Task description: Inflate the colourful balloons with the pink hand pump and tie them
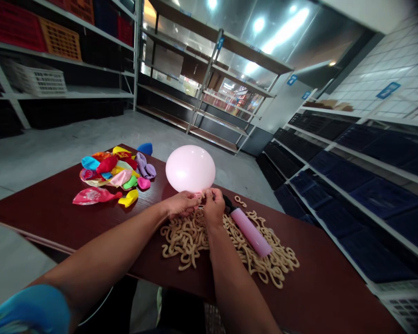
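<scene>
An inflated pale pink balloon stands just beyond my fingers, its neck toward me. My left hand pinches the balloon's neck from the left. Against it, my right hand is closed with fingertips together at the same neck; a small tan piece seems to show between the hands, too small to name surely. Under and around my wrists lies a heap of tan, curled, rope-like pieces. A pink hand pump with a black end rests on the heap, right of my right hand.
Several uninflated balloons in many colours lie on the left of the dark red table. A blue object sits at its far edge. Shelves with crates stand left, a metal rack behind, and dark bins on the right.
</scene>
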A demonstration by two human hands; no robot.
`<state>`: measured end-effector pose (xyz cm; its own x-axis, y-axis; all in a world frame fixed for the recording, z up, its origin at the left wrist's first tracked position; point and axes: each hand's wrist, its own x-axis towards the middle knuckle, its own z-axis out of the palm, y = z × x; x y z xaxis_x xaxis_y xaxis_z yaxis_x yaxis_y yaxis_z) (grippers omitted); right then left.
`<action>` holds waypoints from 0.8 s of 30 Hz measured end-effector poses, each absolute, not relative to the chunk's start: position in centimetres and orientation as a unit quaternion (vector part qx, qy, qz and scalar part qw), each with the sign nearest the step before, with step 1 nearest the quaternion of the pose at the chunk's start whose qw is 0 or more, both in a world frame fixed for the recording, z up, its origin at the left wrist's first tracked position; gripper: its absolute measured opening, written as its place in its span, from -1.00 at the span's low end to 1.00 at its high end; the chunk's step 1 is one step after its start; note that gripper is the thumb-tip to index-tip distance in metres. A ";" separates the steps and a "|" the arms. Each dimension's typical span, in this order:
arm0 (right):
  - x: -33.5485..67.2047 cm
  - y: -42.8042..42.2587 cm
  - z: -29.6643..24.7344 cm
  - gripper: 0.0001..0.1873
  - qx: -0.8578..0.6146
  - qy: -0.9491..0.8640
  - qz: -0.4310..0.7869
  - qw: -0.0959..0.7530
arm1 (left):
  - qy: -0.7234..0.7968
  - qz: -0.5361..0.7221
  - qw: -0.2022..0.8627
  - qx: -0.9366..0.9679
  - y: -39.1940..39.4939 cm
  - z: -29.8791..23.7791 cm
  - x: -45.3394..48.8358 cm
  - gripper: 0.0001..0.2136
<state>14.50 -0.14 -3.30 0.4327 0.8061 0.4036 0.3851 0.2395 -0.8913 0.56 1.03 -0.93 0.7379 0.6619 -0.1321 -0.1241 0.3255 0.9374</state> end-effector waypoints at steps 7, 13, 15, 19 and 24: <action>14.8 0.9 -4.4 -0.68 -0.601 -0.501 0.210 0.586 | 0.361 0.382 0.453 0.720 1.8 -1.5 0.2 -0.67; 14.1 0.9 -4.7 -0.64 -0.600 -0.481 0.296 0.566 | 0.423 0.385 0.374 0.731 2.5 -2.4 -0.2 -0.66; 13.9 1.0 -4.9 -0.62 -0.605 -0.463 0.313 0.568 | 0.432 0.401 0.358 0.724 2.5 -2.3 -0.2 -0.70; 14.1 1.6 -5.6 -0.59 -0.625 -0.437 0.320 0.562 | 0.478 0.424 0.327 0.697 2.7 -1.4 -0.1 -0.73; 14.5 2.3 -6.4 -0.67 -0.628 -0.453 0.303 0.555 | 0.527 0.404 0.360 0.655 4.2 0.2 1.1 -0.71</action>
<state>14.48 2.34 -6.44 0.4055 0.9058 0.1227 0.2339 0.0269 -0.9719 1.10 4.24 0.21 0.1175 0.9817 0.1497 0.4003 -0.1848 0.8976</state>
